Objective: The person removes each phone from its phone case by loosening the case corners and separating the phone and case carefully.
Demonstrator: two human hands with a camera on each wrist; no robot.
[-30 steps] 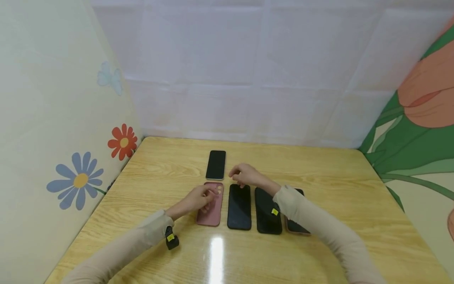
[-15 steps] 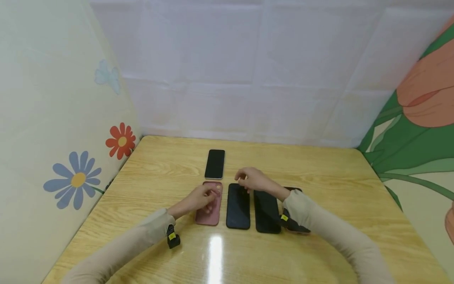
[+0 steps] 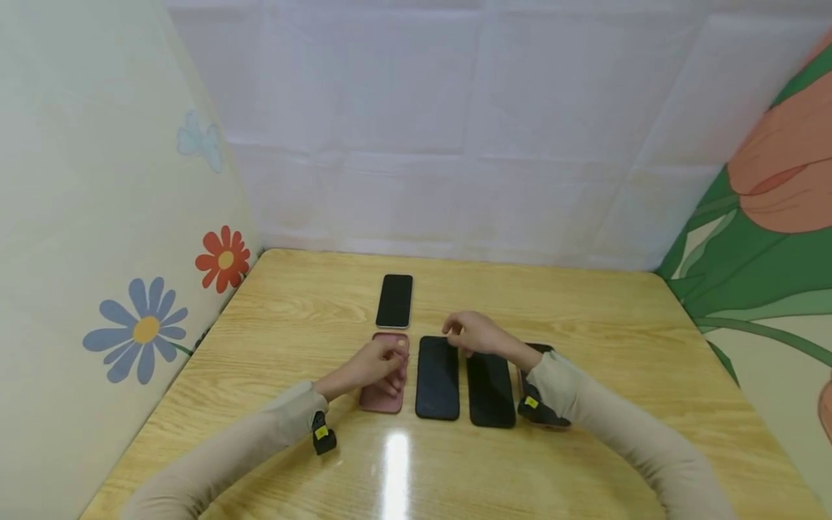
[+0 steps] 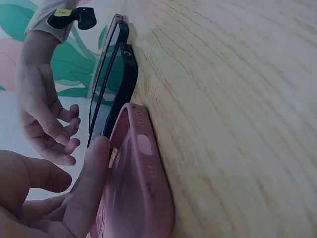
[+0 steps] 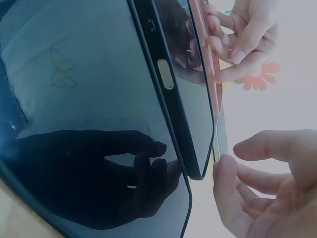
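My left hand (image 3: 373, 365) is over a pink phone case (image 3: 383, 401), which lies hollow side up on the table. In the left wrist view a finger (image 4: 94, 163) is at the rim of the case; whether it presses on it I cannot tell. My right hand (image 3: 477, 334) hovers with loosely bent, empty fingers over the far ends of two black phones, the left one (image 3: 438, 383) and the right one (image 3: 492, 397). Its dark reflection shows in a glossy screen (image 5: 74, 114) in the right wrist view.
Farther back on the wooden table (image 3: 312, 296) lies another dark-screened phone (image 3: 394, 302). A pink-edged phone (image 3: 542, 397) ends the row at the right, partly under the right sleeve (image 3: 559, 379). Printed cloth walls stand around the table's back and sides.
My right hand has moved right and slightly nearer, from the left black phone's far end towards the right one. My left hand has shifted slightly right over the pink case.
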